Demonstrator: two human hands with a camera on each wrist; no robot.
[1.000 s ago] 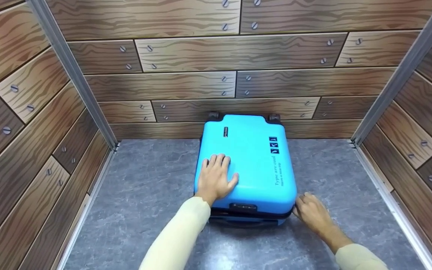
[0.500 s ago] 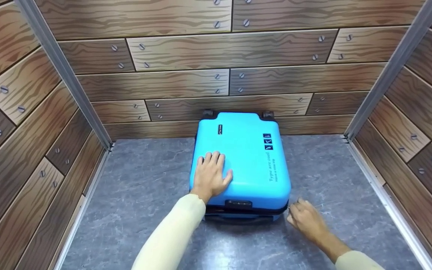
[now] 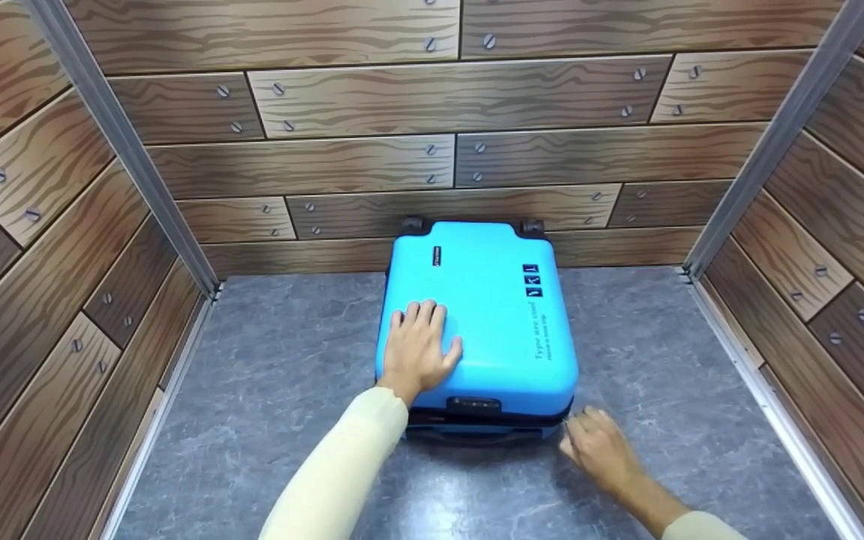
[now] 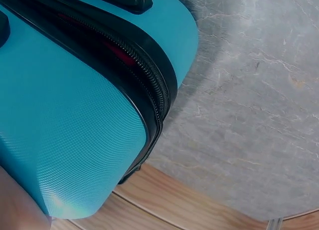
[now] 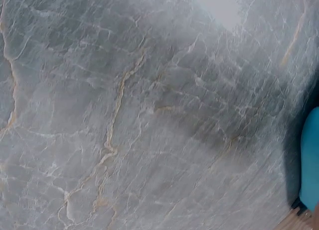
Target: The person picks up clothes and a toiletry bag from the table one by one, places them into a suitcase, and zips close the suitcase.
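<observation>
A bright blue hard-shell suitcase (image 3: 477, 300) lies flat on the floor, its wheels toward the back wall. My left hand (image 3: 417, 349) rests on the left part of its lid with fingers spread straight. At the near right corner, my right hand (image 3: 597, 450) has curled fingers and pinches the zipper pull (image 3: 567, 422), which is small and mostly covered. The left wrist view shows the black zipper (image 4: 149, 75) parted along one corner, with something red (image 4: 119, 54) inside the gap. The right wrist view catches only an edge of the blue shell.
Grey marbled floor (image 3: 289, 360) surrounds the suitcase. Wood-patterned walls (image 3: 372, 165) stand behind it and on both sides, with metal strips along the corners and floor edges. A black lock (image 3: 475, 406) and a black handle (image 3: 477, 436) are on the suitcase's near side.
My right hand has moved from the suitcase's right side toward me and left, round the near right corner. My left hand stays on the lid. The view has shifted slightly.
</observation>
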